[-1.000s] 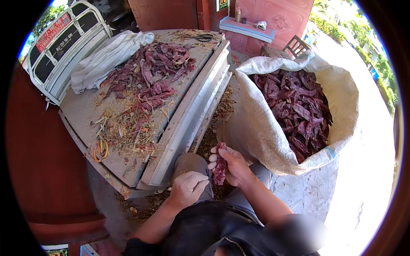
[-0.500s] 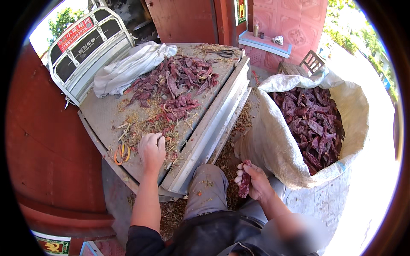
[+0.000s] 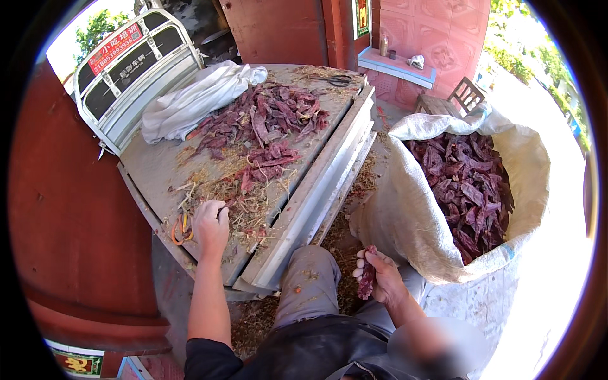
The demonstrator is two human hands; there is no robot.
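R hand (image 3: 386, 280) grips chili (image 3: 366, 284) nr sack (image 3: 405, 225). L hand (image 3: 211, 227) over bed (image 3: 147, 172), by orange loops (image 3: 183, 228), fingers curled; can't tell if gripping.

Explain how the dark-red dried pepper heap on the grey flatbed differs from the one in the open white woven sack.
The wrinkled, dark-red bed heap sprawls loose on the grey flatbed; the wrinkled, dark-red sack heap sits enclosed in the white woven sack. Straw-coloured dry scraps lie beside the bed heap; the sack heap looks largely free of them. Both are dried-looking peppers.
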